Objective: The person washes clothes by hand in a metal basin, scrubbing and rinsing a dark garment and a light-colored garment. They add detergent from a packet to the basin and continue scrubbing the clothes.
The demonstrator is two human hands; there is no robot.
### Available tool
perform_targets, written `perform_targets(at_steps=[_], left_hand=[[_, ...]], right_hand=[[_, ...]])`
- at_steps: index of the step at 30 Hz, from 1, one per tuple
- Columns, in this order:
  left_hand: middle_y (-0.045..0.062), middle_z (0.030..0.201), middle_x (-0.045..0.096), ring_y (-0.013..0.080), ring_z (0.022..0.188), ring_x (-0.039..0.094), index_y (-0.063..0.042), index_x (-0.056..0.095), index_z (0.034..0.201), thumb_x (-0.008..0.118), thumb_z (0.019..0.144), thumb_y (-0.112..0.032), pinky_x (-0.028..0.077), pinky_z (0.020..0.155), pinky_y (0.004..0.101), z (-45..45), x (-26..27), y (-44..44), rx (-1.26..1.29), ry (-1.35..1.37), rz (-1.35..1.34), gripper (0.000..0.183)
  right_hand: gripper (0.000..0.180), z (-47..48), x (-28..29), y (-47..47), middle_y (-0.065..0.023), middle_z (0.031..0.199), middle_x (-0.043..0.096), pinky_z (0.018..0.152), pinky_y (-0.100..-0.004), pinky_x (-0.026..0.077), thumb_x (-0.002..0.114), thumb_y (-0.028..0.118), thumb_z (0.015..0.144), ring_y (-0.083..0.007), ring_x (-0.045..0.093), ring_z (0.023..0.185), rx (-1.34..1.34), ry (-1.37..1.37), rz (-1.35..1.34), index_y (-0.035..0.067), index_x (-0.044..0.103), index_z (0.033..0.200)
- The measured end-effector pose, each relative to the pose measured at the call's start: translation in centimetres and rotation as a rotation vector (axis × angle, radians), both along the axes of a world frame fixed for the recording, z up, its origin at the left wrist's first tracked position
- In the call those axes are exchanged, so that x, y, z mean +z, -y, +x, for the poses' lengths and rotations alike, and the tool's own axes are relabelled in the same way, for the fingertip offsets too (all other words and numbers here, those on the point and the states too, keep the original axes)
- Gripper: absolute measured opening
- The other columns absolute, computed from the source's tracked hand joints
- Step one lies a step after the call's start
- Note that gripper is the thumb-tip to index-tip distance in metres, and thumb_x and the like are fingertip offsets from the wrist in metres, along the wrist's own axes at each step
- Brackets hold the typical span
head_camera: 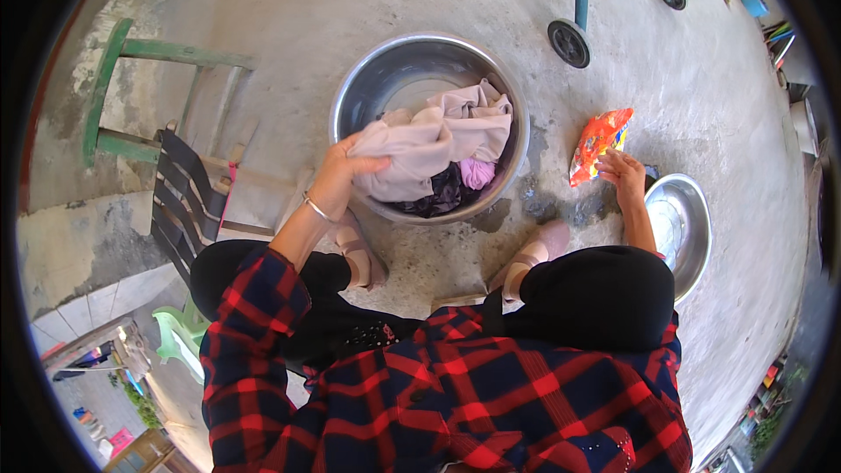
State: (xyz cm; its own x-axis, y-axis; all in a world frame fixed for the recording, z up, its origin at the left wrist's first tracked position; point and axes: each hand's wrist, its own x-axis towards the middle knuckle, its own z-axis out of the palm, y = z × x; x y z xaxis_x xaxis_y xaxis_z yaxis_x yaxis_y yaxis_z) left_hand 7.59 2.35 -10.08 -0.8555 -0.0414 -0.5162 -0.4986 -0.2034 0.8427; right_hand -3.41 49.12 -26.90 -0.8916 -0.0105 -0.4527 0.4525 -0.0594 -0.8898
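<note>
In the head view my left hand (334, 176) grips a beige cloth (407, 151) by its left end, thumb on top. The cloth lies bunched over a large metal basin (387, 89) on the concrete floor. Under it in the basin are a dark patterned cloth (441, 193) and a purple cloth (477, 173). My right hand (623, 174) is at the lower right of an orange plastic packet (599, 144), its fingers bent and a little apart. Whether the fingertips touch the packet I cannot tell.
A smaller metal basin (690, 230) stands to the right of my right wrist. On the left are a green wooden frame (177, 49) and a dark strapped seat (187, 194). Blue-green legs with black wheels (569, 43) stand beyond the large basin. Wet patches (585, 210) mark the floor.
</note>
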Motion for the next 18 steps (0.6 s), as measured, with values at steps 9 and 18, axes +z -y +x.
perform_targets(at_steps=[9, 18], left_hand=[[0.015, 0.115, 0.054, 0.0278, 0.11, 0.049, 0.001, 0.047, 0.117, 0.054, 0.076, -0.01, 0.035, 0.097, 0.0412, -0.7, 2.7, 0.6, 0.139, -0.245, 0.78, 0.043], [0.009, 0.101, 0.06, 0.023, 0.1, 0.055, -0.007, 0.056, 0.098, 0.05, 0.087, -0.03, 0.042, 0.09, 0.0372, 1.9, -6.3, -3.1, 0.532, -0.187, 0.855, 0.026]], right_hand=[[0.02, -2.8, 21.9, 17.1, -0.0143, 0.08, 0.064, 0.064, -0.0258, 0.053, 0.051, 0.016, 0.087, -0.0182, 0.065, 0.074, 0.716, -0.078, 0.006, -0.002, 0.059, 0.092], [0.015, 11.1, 14.3, 35.7, -0.0186, 0.091, 0.06, 0.088, -0.0406, 0.041, 0.051, 0.008, 0.075, -0.0288, 0.056, 0.097, 0.54, -0.946, 0.878, -0.002, 0.053, 0.087]])
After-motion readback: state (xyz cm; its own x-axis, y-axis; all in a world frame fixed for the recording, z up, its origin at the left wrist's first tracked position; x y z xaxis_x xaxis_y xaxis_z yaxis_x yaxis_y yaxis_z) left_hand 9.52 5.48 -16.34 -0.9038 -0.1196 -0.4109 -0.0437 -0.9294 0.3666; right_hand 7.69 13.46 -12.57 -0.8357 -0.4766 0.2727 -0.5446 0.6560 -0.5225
